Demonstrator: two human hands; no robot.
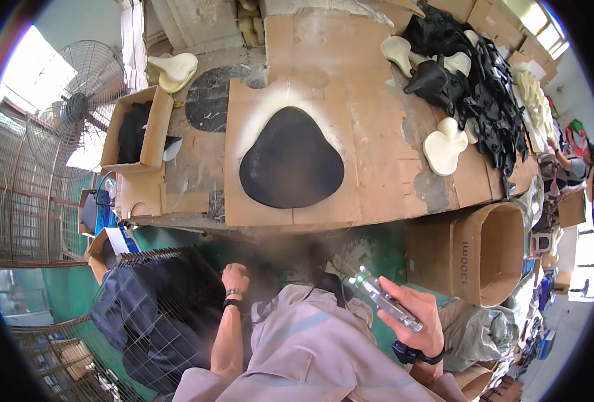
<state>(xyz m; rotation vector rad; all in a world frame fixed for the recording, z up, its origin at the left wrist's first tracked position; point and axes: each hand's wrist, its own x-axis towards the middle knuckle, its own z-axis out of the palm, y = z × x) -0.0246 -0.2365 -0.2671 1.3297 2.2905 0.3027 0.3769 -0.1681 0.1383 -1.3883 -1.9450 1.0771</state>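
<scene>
My right hand [414,315] is wrapped round a slim silver spray gun [389,303], held over the right side of my lap with its tip angled up and left. My left hand [235,278] hangs below the table's front edge, fingers curled in, with nothing visible in it. It is nearest to a wire basket holding dark blue cloth [153,315]. On the table in front of me lies a black bicycle saddle cover [290,161], flat and roughly triangular, its narrow end pointing away. Pale overspray marks the cardboard sheet [243,214] around its far end.
Black saddle covers [498,100] are heaped at the back right, with cream saddle foams [444,147] beside them. An open carton [163,127] holds dark pieces at the left, near a wire fan [76,107]. A large cardboard box [437,258] stands right of my legs. Someone [571,164] is at far right.
</scene>
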